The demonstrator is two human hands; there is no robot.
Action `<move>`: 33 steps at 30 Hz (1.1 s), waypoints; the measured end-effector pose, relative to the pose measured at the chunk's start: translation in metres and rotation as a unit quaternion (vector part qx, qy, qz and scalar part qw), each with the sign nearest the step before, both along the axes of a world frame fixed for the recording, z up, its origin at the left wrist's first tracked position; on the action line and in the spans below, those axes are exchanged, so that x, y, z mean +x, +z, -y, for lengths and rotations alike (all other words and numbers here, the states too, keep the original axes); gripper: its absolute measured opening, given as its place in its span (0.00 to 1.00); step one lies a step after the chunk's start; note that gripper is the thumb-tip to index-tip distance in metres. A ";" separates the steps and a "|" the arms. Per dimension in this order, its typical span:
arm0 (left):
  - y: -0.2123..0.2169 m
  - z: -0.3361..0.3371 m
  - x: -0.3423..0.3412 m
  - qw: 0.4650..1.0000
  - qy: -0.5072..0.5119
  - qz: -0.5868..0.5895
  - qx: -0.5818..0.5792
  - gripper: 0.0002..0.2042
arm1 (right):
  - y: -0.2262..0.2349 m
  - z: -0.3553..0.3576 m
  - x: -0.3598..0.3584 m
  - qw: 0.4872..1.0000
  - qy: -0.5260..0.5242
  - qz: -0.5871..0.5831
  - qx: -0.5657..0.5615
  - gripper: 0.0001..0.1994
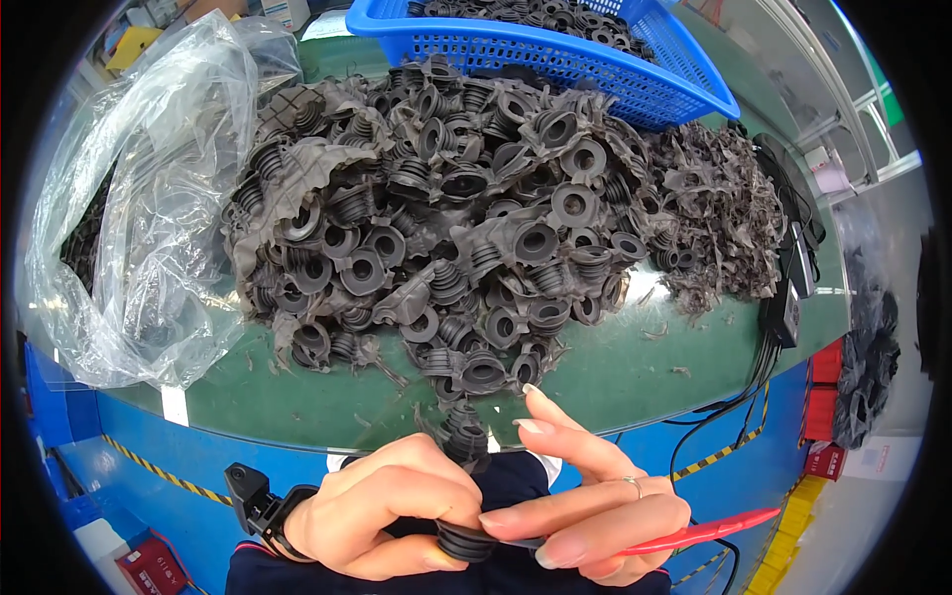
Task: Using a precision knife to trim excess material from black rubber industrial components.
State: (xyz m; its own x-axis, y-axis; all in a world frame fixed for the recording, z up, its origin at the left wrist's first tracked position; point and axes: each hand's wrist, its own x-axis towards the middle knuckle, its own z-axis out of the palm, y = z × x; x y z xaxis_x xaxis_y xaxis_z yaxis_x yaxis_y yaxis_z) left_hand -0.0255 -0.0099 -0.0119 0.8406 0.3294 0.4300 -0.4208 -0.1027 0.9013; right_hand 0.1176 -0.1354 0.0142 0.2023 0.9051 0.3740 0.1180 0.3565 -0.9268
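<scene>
Seen from the head camera, a person's left hand (387,501) pinches a black ribbed rubber boot (466,542) between thumb and curled forefinger, nearly closed. Just right of those fingers, the right hand (610,496) grips a slim red-handled tool (709,530), two fingers raised apart. Beyond the fingertips, a heap of rubber boots (476,238) covers a green tabletop (654,362) before a blue plastic basket (476,42).

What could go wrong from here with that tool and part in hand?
The red-handled tool in the right hand points at the black rubber bellows gripped by the left hand; a slip might nick that hand. The bellows pile reaches the front of the green table, so a nudge could drop parts. It also borders the scrap heap; the two might mix.
</scene>
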 end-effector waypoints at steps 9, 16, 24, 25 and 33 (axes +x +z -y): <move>-0.001 -0.001 -0.002 1.000 -0.005 -0.010 -0.009 0.14 | -0.009 -0.001 -0.002 1.000 0.001 -0.016 0.016 0.07; -0.001 0.000 -0.002 1.000 -0.001 -0.012 -0.011 0.13 | -0.010 -0.001 -0.002 0.999 0.002 -0.027 0.017 0.07; 0.002 0.002 0.003 1.000 -0.005 -0.008 -0.013 0.13 | 0.005 0.006 -0.001 0.998 -0.044 0.051 -0.011 0.03; 0.002 0.001 0.002 1.000 0.005 -0.016 -0.002 0.13 | 0.006 0.005 -0.001 0.993 -0.057 0.094 -0.031 0.03; 0.007 -0.001 0.002 0.999 0.026 -0.026 0.030 0.14 | -0.011 -0.001 0.002 0.914 -0.272 0.296 -0.048 0.10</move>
State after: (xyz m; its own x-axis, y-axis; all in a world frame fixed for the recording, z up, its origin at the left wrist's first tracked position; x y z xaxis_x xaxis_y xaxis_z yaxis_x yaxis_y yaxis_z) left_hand -0.0230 -0.0086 -0.0054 0.8448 0.3486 0.4059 -0.3658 -0.1775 0.9136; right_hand 0.1199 -0.1343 0.0036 0.4206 0.7654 0.4872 0.7446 0.0156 -0.6673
